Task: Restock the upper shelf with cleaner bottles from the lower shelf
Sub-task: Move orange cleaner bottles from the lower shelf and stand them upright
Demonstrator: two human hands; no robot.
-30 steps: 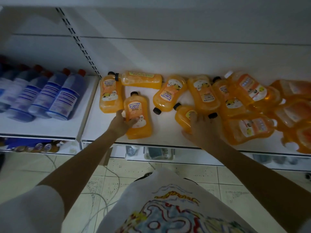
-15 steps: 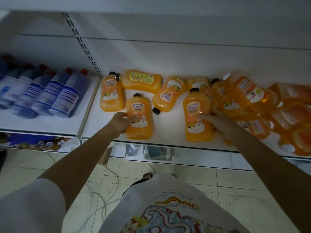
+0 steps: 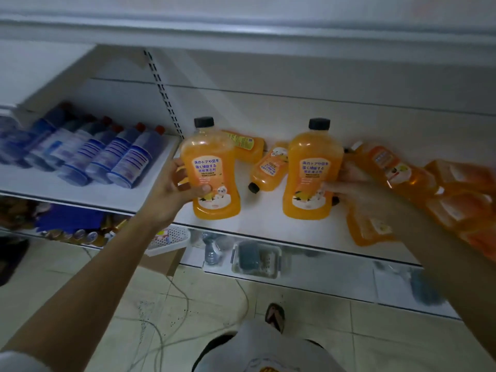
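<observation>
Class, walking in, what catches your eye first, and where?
The left hand grips an upright orange cleaner bottle, the right hand a second orange bottle, at the white shelf. More orange bottles lie heaped at right; blue bottles lie in a row at left.

blue bottles (image 3: 107,159) lying in row | white perforated basket (image 3: 167,241) below | cable (image 3: 187,302) on tiled floor (image 3: 375,331)

Two orange cleaner bottles, black caps, upright near the shelf (image 3: 268,224) front edge: left bottle (image 3: 210,167), right bottle (image 3: 312,170). Other bottles (image 3: 268,167) lie flat behind, piled toward right end.
</observation>
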